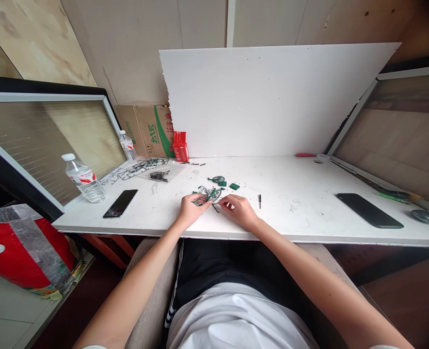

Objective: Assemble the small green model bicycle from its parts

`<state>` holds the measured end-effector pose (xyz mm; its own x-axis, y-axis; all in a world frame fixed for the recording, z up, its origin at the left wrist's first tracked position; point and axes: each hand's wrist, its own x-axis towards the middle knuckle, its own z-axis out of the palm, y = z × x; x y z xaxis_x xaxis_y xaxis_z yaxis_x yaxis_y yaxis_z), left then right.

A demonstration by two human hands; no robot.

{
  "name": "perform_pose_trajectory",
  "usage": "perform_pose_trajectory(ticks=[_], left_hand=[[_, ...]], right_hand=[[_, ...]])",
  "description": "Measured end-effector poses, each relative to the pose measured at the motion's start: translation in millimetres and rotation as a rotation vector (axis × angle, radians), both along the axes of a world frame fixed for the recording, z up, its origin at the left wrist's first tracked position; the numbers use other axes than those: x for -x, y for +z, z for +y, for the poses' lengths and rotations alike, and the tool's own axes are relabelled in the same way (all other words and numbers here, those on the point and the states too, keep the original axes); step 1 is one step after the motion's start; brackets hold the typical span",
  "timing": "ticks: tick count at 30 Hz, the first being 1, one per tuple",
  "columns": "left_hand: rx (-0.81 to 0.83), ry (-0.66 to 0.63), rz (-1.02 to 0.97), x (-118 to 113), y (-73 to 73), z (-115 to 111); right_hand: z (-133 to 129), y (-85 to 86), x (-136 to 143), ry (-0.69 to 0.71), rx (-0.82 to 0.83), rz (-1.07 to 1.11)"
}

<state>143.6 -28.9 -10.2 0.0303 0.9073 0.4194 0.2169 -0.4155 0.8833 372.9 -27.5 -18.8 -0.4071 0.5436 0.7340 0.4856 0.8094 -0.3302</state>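
Near the front edge of the white table, my left hand (192, 209) is closed on a small green and grey model bicycle (211, 194). My right hand (239, 209) is at the model's right side, thumb and fingers pinched together; what they hold, if anything, is too small to make out. Just behind the model lie a green wheel-like part (217, 179) and two small green pieces, one a flat block (235, 186). A short dark tool (260, 201) lies to the right of my right hand.
On the left are a dark phone (120, 203), a water bottle (85, 178), black part frames (143, 167) and a plastic bag of parts (159, 175). A red box (181, 146) stands behind. A black device (369, 210) and a mouse (426, 216) lie right.
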Motion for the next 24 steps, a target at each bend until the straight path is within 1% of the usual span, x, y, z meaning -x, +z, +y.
perform_pose_trajectory(ticks=[4,14,24], left_hand=[[-0.018,0.007,0.026,0.0,-0.8,-0.7],[0.022,-0.011,0.021,0.4,2.9,-2.7],[0.011,-0.015,0.031,1.5,-3.0,1.6]], right_hand=[[0.4,-0.3,0.2,0.002,-0.017,-0.005],[2.6,-2.3,0.1,0.013,-0.013,0.016],[2.6,-2.1,-0.6,0.018,0.013,0.002]])
